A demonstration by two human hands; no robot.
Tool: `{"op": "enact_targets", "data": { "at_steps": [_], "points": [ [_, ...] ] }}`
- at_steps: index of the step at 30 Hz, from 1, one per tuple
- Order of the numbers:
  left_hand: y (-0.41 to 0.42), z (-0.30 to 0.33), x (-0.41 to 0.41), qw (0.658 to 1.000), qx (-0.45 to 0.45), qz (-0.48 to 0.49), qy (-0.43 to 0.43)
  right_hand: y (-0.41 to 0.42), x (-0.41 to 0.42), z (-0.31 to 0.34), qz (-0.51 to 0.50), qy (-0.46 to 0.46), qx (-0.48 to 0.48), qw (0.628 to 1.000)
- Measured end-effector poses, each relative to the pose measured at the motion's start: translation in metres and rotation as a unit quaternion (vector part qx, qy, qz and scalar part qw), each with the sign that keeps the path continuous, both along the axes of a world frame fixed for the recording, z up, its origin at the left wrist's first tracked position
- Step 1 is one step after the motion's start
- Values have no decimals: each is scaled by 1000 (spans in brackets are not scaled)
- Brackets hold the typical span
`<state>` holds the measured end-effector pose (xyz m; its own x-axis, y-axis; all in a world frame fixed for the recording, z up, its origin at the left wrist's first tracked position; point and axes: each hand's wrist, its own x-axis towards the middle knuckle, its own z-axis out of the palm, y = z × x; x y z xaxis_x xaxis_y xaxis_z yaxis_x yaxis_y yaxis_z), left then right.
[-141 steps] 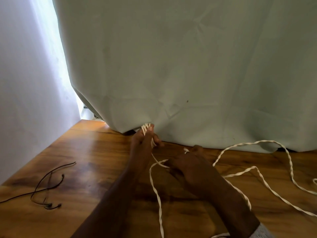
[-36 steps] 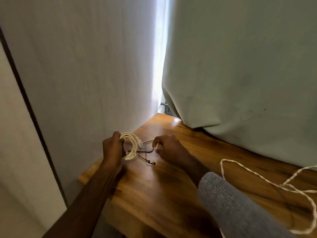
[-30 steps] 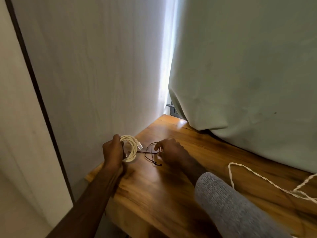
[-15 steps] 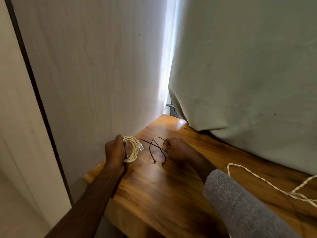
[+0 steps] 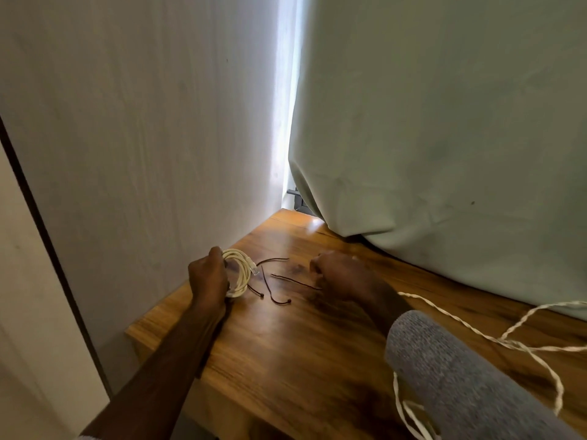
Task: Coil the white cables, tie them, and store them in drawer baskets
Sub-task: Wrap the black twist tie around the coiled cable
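The left hand [image 5: 208, 281] grips a small coil of cream-white round cable [image 5: 239, 274], its fingers curled round the near side of the loops so that the coil stands on edge on the glossy brown wooden tabletop [image 5: 286, 360]. A clear plastic plug [image 5: 252, 267] at the cable's end sticks out of the coil on the side facing the right hand.

The right hand [image 5: 336, 274] rests on the tabletop a little to the right of the coil, its fingers curled into a loose fist. A thin dark brown cord [image 5: 276, 289] lies on the wood between the two hands; one strand runs up to the right hand's fingers, which seem to pinch it, though the hand is blurred and the grip itself is not clear. The cord's other strands curve away towards the coil and end in small knots just short of it. A grey knitted sleeve [image 5: 460, 376] covers the right forearm.

To the right of the right hand, and passing under its sleeve, a long twisted white cable [image 5: 470, 331] trails loose across the tabletop in wide loops. Beyond both hands hangs a pale green cloth curtain [image 5: 444, 122], its hem resting on the table's far edge. A pale wood-grain panel [image 5: 143, 138] stands just left of the left hand.
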<state>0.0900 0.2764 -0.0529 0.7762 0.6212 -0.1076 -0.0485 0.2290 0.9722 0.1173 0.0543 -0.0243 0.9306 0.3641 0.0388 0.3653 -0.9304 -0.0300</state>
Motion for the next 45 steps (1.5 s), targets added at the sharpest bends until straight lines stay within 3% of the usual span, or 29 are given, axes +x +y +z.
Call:
{"op": "enact_targets", "data": {
  "at_steps": [4, 7, 15, 19, 23, 26, 31, 35, 38, 42, 45],
  "points": [
    [5, 0, 1, 1000, -10, 12, 4, 27, -2, -6, 28, -82, 72, 994],
    [9, 0, 1, 1000, -10, 16, 9, 62, -13, -2, 59, -60, 127, 988],
    [13, 1, -2, 1000, -7, 7, 3, 105, -17, -23, 23, -24, 72, 997],
    [12, 4, -1, 1000, -17, 4, -3, 97, -9, -28, -9, 22, 215, 976],
    [2, 12, 9, 1000, -17, 2, -17, 70, -6, 1, -28, 73, 409, 909],
    [-20, 22, 18, 999, -23, -16, -30, 38, -6, 23, -54, 87, 453, 885],
    [-89, 32, 37, 993, -46, -95, -58, -52, -21, 39, -88, -29, 433, 896],
    [-158, 27, 54, 975, -122, -176, -58, -130, -47, 23, -116, -128, 389, 905],
    [-211, 18, 68, 952, -181, -244, -42, -167, -63, 2, -132, -193, 392, 890],
    [-251, 2, 84, 950, -188, -250, -6, -188, -72, -33, -161, -254, 400, 866],
    [-259, -8, 97, 956, -181, -232, 3, -198, -69, -46, -166, -243, 378, 878]
  ]
}}
